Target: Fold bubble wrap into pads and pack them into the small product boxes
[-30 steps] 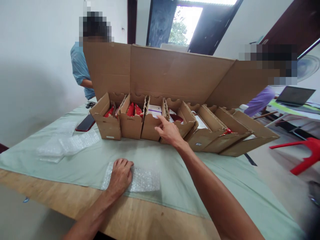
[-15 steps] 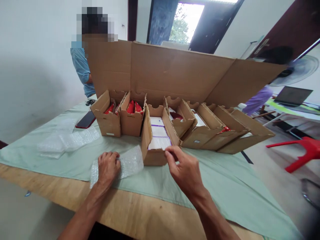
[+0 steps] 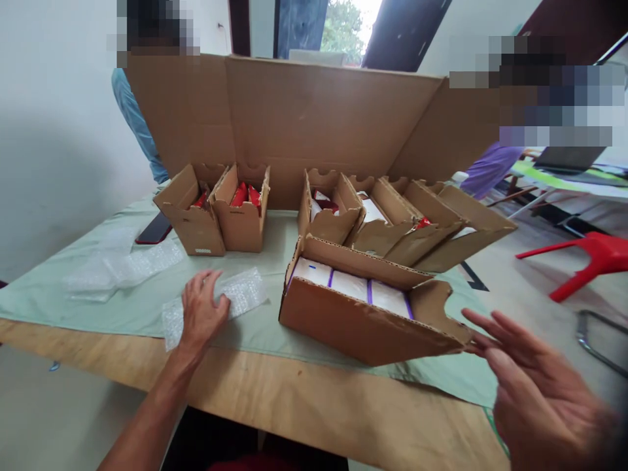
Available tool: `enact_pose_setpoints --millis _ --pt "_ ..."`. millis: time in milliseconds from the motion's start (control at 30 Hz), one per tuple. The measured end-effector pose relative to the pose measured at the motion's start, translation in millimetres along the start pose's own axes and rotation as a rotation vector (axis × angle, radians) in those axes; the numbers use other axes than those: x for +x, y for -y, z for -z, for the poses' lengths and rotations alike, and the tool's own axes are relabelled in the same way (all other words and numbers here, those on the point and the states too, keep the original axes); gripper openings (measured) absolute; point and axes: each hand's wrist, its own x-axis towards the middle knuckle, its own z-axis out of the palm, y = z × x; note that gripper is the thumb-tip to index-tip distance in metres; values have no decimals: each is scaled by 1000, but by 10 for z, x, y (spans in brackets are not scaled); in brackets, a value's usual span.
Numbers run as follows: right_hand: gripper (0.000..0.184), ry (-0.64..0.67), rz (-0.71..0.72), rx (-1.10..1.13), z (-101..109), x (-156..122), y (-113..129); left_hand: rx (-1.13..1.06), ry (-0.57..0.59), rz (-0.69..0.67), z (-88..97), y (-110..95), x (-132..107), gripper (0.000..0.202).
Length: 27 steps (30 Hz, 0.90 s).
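In the head view my left hand (image 3: 202, 306) rests on a sheet of bubble wrap (image 3: 245, 292), its fingers bent and apart from the thumb. My right hand (image 3: 537, 383) is at the right end of a long open cardboard bin (image 3: 353, 324), fingers stretched out and fingertips at its end wall; whether they touch it I cannot tell. The bin stands slantwise near the table's front edge. Inside it sit white boxes (image 3: 349, 288) with purple edges, in a row.
Behind stand several cardboard bins (image 3: 240, 230), some with red packets. A tall cardboard screen (image 3: 333, 124) rises at the back. More bubble wrap (image 3: 118, 269) and a phone (image 3: 154, 228) lie at left. Two people are beyond the screen; a red stool (image 3: 583, 258) is at right.
The bin with the white boxes has turned and swung to the right, its near end now pointing right. My right hand has moved right and its fingers have spread. My left hand stays on the bubble wrap.
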Motion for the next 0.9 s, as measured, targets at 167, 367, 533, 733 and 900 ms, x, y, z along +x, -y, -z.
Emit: enact_pose_setpoints --millis 167,367,533,733,900 --pt "57 287 -71 52 -85 -304 -503 -526 347 -147 -77 -550 -271 69" --pt "41 360 -61 41 -397 56 -607 -827 492 -38 -376 -1019 -409 72" --pt "47 381 -31 137 -625 705 -677 -853 491 -69 -657 -1188 -175 81" --pt "48 291 -114 27 -759 691 -888 -693 546 -115 -745 -1179 -61 84" --pt "43 417 -231 -81 -680 542 -1058 -377 448 -208 -504 -701 -176 61"
